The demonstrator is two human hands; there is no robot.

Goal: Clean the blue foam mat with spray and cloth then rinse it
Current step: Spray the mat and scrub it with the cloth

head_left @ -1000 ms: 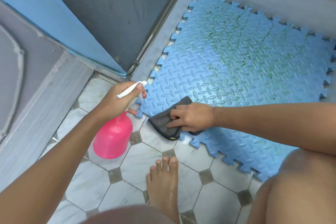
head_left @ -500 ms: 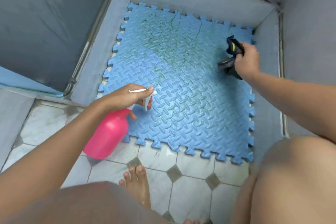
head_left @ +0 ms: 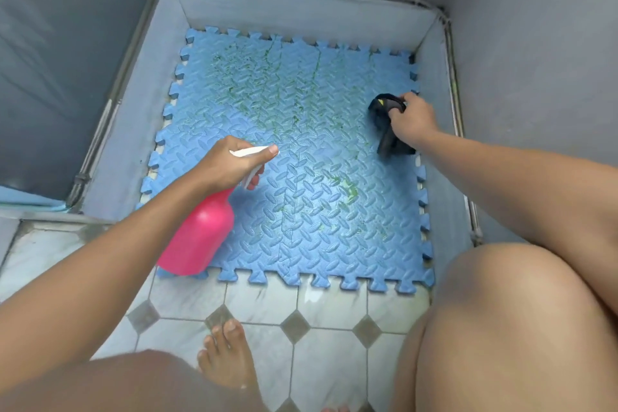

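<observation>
The blue foam mat lies flat in the grey-walled recess, with its near edge on the tiled floor. Green stains mark its far half.

Left grip: fingers curled round the trigger head of the pink spray bottle, which is tilted over the mat's near left corner.

Right grip: closed round the bunched dark cloth at the mat's right edge.

There is one blue foam mat, one pink spray bottle and one dark cloth. Two hands show, the left hand and the right hand, each holding one item. One bare foot is in full view, and only the toes of a second show. Two bare legs appear: the left leg and the right leg.
</observation>
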